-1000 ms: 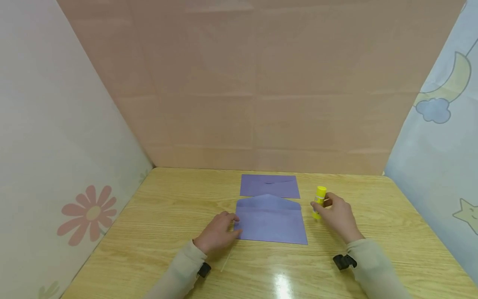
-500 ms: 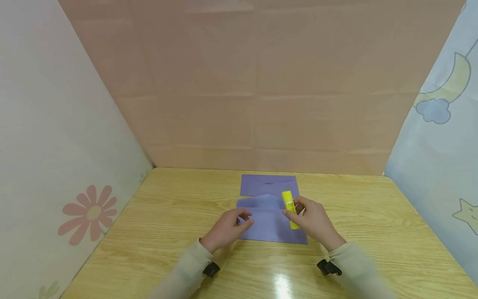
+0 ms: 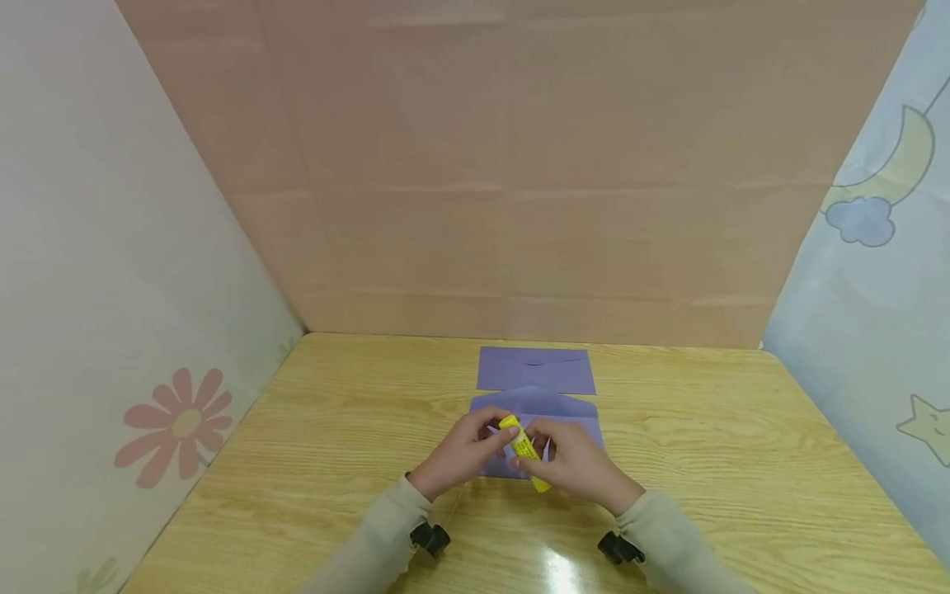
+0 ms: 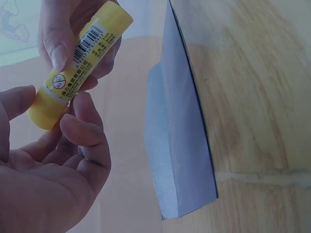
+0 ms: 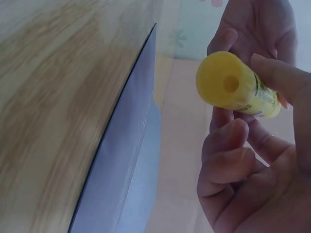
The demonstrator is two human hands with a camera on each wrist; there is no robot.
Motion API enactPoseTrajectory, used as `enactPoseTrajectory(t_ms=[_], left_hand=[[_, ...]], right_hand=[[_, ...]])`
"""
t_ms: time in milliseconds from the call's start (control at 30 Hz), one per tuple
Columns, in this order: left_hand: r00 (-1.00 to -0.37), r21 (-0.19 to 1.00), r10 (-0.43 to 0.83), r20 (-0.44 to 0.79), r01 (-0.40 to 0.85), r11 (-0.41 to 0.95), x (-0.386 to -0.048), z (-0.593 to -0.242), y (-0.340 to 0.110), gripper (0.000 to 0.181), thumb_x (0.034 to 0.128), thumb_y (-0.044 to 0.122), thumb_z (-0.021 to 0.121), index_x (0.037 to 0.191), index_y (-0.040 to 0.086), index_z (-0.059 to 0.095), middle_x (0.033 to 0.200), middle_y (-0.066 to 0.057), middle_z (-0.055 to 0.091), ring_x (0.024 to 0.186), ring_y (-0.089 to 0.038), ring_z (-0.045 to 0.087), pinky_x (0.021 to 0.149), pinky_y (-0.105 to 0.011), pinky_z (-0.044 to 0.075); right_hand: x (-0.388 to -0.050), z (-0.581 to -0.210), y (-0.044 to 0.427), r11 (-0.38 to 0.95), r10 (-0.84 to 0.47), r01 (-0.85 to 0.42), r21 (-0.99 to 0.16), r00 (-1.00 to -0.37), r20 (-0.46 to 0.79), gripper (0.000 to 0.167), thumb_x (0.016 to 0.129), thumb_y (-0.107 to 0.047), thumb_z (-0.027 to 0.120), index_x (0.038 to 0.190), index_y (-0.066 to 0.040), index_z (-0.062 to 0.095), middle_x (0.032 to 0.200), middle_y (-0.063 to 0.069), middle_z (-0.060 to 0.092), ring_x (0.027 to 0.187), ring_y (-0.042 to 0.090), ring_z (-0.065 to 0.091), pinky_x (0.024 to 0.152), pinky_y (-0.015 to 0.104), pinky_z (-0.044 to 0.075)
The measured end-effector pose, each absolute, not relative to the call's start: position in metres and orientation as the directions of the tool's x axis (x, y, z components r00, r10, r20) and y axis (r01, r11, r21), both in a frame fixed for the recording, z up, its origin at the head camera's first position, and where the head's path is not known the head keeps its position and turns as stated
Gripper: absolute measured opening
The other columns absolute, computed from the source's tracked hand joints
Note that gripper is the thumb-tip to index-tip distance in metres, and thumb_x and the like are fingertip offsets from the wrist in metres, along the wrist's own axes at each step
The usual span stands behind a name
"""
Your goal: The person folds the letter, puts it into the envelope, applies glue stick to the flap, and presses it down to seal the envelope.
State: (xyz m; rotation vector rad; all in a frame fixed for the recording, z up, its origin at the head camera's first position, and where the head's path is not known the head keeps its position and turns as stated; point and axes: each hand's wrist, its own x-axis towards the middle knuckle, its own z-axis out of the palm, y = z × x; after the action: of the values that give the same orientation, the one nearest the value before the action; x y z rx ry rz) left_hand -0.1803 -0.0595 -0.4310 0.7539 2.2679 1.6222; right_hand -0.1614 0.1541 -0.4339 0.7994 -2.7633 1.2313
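A yellow glue stick (image 3: 524, 445) is held tilted in the air between both hands, over an open purple envelope (image 3: 591, 429). My right hand (image 3: 582, 469) grips its barrel, the thumb lying along the printed label in the left wrist view. At the other end, my left hand (image 3: 462, 452) pinches the yellow cap (image 4: 44, 109) between thumb and fingers. The cap is on the barrel. In the right wrist view the glue stick's round base (image 5: 228, 83) faces the camera. The envelope lies flat with its flap (image 3: 530, 401) unfolded away from me; the hands hide its middle.
Behind the open envelope lies a second, darker purple envelope (image 3: 512, 375) with its flap folded down. Both rest on a wood-grain table (image 3: 356, 396). A pinkish-brown backdrop (image 3: 505, 206) stands along the far edge, with printed panels at left and right.
My right hand has carried the glue stick leftward from the right of the envelope to above it. My left hand has left the envelope's left edge and taken hold of the cap.
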Motion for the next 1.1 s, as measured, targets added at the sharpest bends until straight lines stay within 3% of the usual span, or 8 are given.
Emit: enactPoseTrajectory(t_ms=[367,733,900,1000,1100], left_hand=[[-0.882,0.935,0.461,0.098,0.241,0.261,-0.180,-0.436,-0.063,0.024,0.1000,0.031,0.062,0.115,0.014,0.070,0.103,0.000,0.069,0.088,-0.030,0.065,0.075,-0.044,0.055],[-0.910,0.933,0.401,0.108,0.232,0.275,-0.183,-0.438,-0.065,0.026,0.0968,0.038,0.066,0.105,0.013,0.071,0.094,0.000,0.068,0.080,-0.027,0.064,0.071,-0.043,0.055],[-0.934,0.943,0.344,0.099,0.199,0.268,-0.186,-0.437,-0.071,0.032,0.0961,0.042,0.066,0.105,0.012,0.068,0.096,-0.007,0.066,0.083,-0.037,0.065,0.073,-0.048,0.055],[-0.941,0.927,0.324,0.097,0.203,0.314,-0.189,-0.434,-0.078,0.033,0.0955,0.043,0.067,0.108,0.012,0.069,0.098,-0.007,0.066,0.084,-0.037,0.065,0.070,-0.043,0.055],[-0.944,0.887,0.317,0.093,0.223,0.404,-0.193,-0.434,-0.087,0.032,0.0950,0.040,0.068,0.109,0.011,0.068,0.099,-0.003,0.065,0.078,-0.025,0.063,0.064,-0.033,0.054]], right_hand=[[-0.159,-0.433,0.146,0.589,-0.412,-0.385,-0.711,-0.900,0.146,0.024,0.086,-0.033,0.079,0.087,-0.018,0.060,0.080,-0.008,0.060,0.052,0.005,0.048,0.047,0.024,0.043],[-0.158,-0.433,0.138,0.651,-0.333,-0.326,-0.685,-0.934,0.128,0.037,0.078,-0.034,0.086,0.084,-0.016,0.054,0.077,-0.007,0.057,0.055,0.007,0.046,0.049,0.023,0.041],[-0.158,-0.434,0.138,0.687,-0.310,-0.326,-0.650,-0.940,0.143,0.042,0.073,-0.034,0.089,0.081,-0.017,0.052,0.074,-0.008,0.054,0.063,0.007,0.046,0.056,0.023,0.039],[-0.159,-0.436,0.138,0.689,-0.298,-0.314,-0.653,-0.944,0.140,0.040,0.073,-0.033,0.090,0.081,-0.018,0.053,0.075,-0.009,0.055,0.064,0.007,0.047,0.058,0.023,0.041],[-0.159,-0.437,0.140,0.671,-0.295,-0.308,-0.675,-0.945,0.138,0.037,0.075,-0.033,0.088,0.084,-0.018,0.056,0.078,-0.008,0.057,0.063,0.007,0.048,0.057,0.023,0.043]])
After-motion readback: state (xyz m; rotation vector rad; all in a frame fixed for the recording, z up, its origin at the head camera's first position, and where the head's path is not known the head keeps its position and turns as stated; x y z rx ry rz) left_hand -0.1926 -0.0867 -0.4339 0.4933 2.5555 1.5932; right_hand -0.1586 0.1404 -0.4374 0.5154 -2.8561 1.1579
